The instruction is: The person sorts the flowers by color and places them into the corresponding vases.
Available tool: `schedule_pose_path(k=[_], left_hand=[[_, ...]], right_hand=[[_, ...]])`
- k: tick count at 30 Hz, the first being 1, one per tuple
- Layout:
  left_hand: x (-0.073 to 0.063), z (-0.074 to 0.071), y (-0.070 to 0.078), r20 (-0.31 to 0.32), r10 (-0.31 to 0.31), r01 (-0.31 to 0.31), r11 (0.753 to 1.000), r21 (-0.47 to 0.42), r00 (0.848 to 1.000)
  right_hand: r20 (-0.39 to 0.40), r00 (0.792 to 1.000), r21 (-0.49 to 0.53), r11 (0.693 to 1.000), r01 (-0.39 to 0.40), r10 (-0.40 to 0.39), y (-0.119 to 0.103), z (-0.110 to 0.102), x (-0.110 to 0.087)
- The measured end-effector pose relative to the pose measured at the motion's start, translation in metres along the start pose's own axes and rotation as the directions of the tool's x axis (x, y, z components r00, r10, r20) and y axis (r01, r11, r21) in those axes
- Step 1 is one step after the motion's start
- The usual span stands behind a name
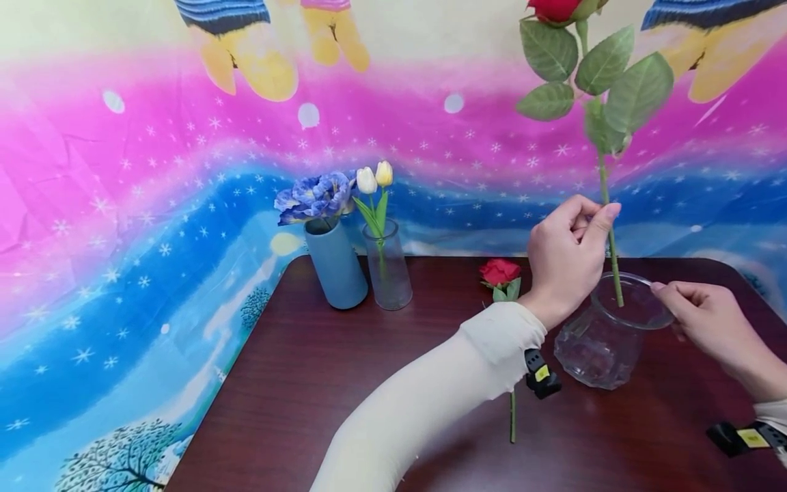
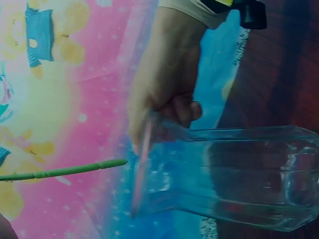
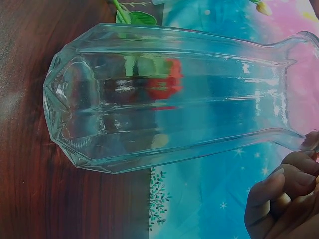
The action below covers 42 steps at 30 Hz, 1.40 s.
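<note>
My left hand [image 1: 565,256] pinches the stem of a long red rose [image 1: 605,181] between thumb and fingers. The rose stands nearly upright, its bloom cut off by the top of the head view. In the left wrist view the stem's lower end [image 2: 117,163] is just short of the mouth of a clear glass vase [image 2: 249,174], apart from the rim. My right hand [image 1: 716,328] pinches the vase's flared rim, also visible in the right wrist view. Upright on the table, the vase [image 3: 164,99] has a faceted base. Another red rose [image 1: 500,272] lies behind my left forearm, its stem partly hidden.
Left of centre on the dark wooden table [image 1: 295,403] stand a blue vase [image 1: 337,266] with blue flowers [image 1: 320,196] and a clear cylinder vase [image 1: 391,280] with white and yellow tulips [image 1: 375,178]. A patterned cloth backdrop [image 1: 154,171] hangs behind the table.
</note>
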State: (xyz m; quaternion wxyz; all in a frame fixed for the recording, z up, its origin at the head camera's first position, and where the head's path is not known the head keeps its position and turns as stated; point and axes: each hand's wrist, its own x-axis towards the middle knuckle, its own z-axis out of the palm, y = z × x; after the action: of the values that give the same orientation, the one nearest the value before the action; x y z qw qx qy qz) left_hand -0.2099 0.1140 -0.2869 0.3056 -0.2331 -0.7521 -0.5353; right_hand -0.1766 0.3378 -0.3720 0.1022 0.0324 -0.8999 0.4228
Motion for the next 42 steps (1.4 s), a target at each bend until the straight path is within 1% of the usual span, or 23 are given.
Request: schedule_pose_path(k=[3, 5, 8, 12, 15, 18, 19, 21, 25, 27, 28, 30, 33, 36, 40, 42], left_hand=[[-0.004, 0.006, -0.001, 0.000, 0.016, -0.016, 0.999, 0.052, 1.000], [-0.008, 0.010, -0.003, 0.027, 0.026, -0.028, 0.997, 0.076, 0.999], [-0.014, 0.016, -0.009, 0.088, 0.024, -0.032, 0.994, 0.100, 0.996], [-0.021, 0.021, -0.017, 0.140, -0.013, -0.011, 0.986, 0.167, 0.990], [-0.026, 0.024, -0.021, 0.167, -0.049, 0.007, 0.970, 0.242, 0.985], [-0.029, 0.026, -0.025, 0.204, -0.088, 0.021, 0.951, 0.310, 0.975], [-0.030, 0.027, -0.026, 0.220, -0.102, 0.023, 0.942, 0.335, 0.970], [-0.031, 0.028, -0.027, 0.257, -0.129, 0.016, 0.915, 0.403, 0.958], [-0.032, 0.032, -0.028, 0.345, -0.175, -0.035, 0.849, 0.527, 0.922], [-0.033, 0.034, -0.027, 0.385, -0.196, -0.060, 0.825, 0.562, 0.902], [-0.033, 0.035, -0.026, 0.403, -0.206, -0.070, 0.817, 0.572, 0.892], [-0.034, 0.038, -0.025, 0.428, -0.224, -0.087, 0.798, 0.596, 0.876], [-0.035, 0.040, -0.023, 0.454, -0.246, -0.108, 0.775, 0.623, 0.856], [-0.036, 0.041, -0.021, 0.475, -0.260, -0.129, 0.755, 0.643, 0.841], [-0.037, 0.042, -0.019, 0.491, -0.281, -0.139, 0.741, 0.657, 0.824], [-0.038, 0.043, -0.019, 0.492, -0.291, -0.135, 0.738, 0.662, 0.820]], right_hand=[[-0.005, 1.000, -0.013, 1.000, -0.011, 0.011, 0.000, -0.001, -0.001], [-0.003, 1.000, -0.032, 0.999, -0.020, 0.020, 0.001, -0.001, -0.002], [-0.003, 1.000, -0.046, 0.999, -0.026, 0.026, 0.002, -0.002, -0.003], [0.000, 1.000, -0.037, 0.999, -0.021, 0.021, 0.001, -0.002, -0.003], [0.001, 1.000, -0.036, 0.999, -0.018, 0.018, 0.000, -0.002, -0.003], [-0.003, 1.000, -0.041, 0.999, -0.018, 0.018, -0.002, -0.001, -0.002], [-0.003, 1.000, -0.043, 0.999, -0.018, 0.018, -0.002, -0.001, -0.002], [-0.002, 1.000, -0.048, 0.999, -0.019, 0.019, -0.002, -0.001, -0.002], [0.001, 1.000, -0.044, 0.999, -0.016, 0.016, -0.002, -0.001, -0.002], [0.001, 1.000, -0.040, 0.999, -0.014, 0.014, -0.002, -0.002, -0.002], [0.002, 1.000, -0.032, 0.999, -0.014, 0.014, -0.002, -0.002, -0.002], [0.005, 1.000, -0.016, 1.000, -0.014, 0.014, -0.002, -0.002, -0.002], [0.011, 1.000, -0.010, 1.000, -0.013, 0.013, -0.001, -0.002, -0.002], [0.013, 1.000, -0.014, 1.000, -0.011, 0.011, -0.001, -0.001, -0.001], [0.010, 1.000, -0.001, 1.000, -0.008, 0.008, 0.000, -0.001, -0.001], [0.010, 1.000, 0.004, 1.000, -0.006, 0.006, 0.000, -0.001, -0.001]])
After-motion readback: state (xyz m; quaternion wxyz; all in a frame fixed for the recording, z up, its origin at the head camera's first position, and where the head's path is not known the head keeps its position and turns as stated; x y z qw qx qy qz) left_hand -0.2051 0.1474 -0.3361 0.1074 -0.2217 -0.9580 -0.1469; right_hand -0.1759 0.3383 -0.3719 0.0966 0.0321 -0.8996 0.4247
